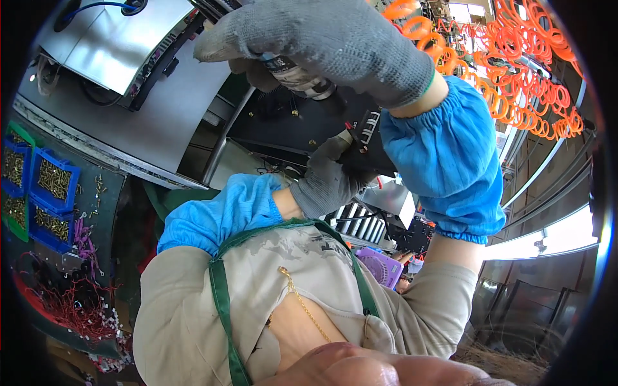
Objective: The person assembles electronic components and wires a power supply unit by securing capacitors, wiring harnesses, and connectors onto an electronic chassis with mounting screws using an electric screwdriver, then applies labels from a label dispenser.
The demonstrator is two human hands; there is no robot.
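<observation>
My right hand (335, 45), in a grey knit glove, is raised at the top of the view. Its fingers are wrapped round a dark cylindrical power screwdriver (299, 78) with a printed label; the tool's far end is hidden by the glove. Lower down, my left hand (329, 174), gloved the same way, grips the edge of a black metal casing (277, 122). Small brass-coloured screws (295, 112) show on the casing's dark face. Near the left thumb, the casing has a row of slots (369, 132) and a small red part.
Blue bins (55, 180) of brass screws stand on a bench at the left, beside purple pieces (84, 241) and a bundle of red wires (74, 302). A shiny metal case (116, 45) lies at upper left. Orange coiled hoses (515, 71) hang at upper right. A purple fan (380, 267) stands behind.
</observation>
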